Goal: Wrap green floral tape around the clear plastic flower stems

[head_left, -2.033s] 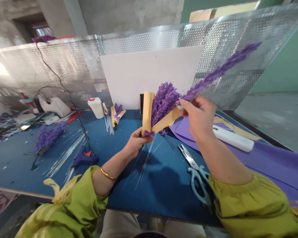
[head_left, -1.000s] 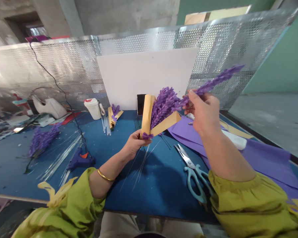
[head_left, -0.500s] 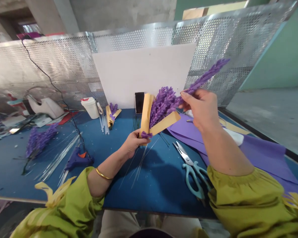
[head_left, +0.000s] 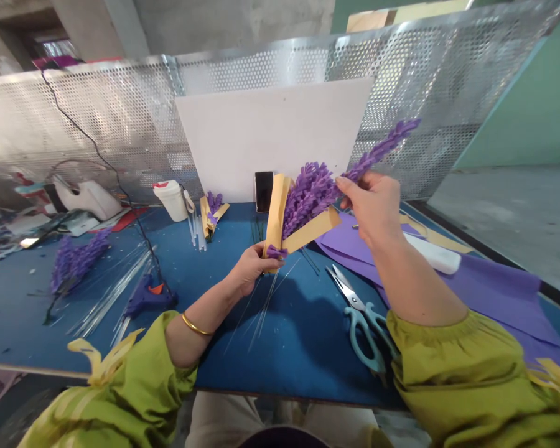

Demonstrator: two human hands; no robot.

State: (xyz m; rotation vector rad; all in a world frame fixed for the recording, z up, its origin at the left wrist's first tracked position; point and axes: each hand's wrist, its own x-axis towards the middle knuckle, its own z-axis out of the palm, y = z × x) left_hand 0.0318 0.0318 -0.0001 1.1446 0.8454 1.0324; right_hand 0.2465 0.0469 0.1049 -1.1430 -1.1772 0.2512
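Blue bench [head_left: 298, 348] backs onto a perforated metal screen [head_left: 98, 124], left hand [head_left: 249, 270] grip closed round the base of a tan paper cone [head_left: 275, 211] of fuzzy purple sprigs held above it, right hand [head_left: 373, 208] grip pinching one long foam sprig [head_left: 382, 148], likely light, soft, bendy, best held low on the stem.

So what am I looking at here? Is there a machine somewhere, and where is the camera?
No machine: these are one person's two bare hands, filmed by a camera worn on the head, looking forward and down. The left hand grips a tan paper wrap holding a bunch of purple sprigs. The right hand pinches a single sprig next to that bunch. On the blue table lie scissors, purple sheets, a glue gun and a white cup.
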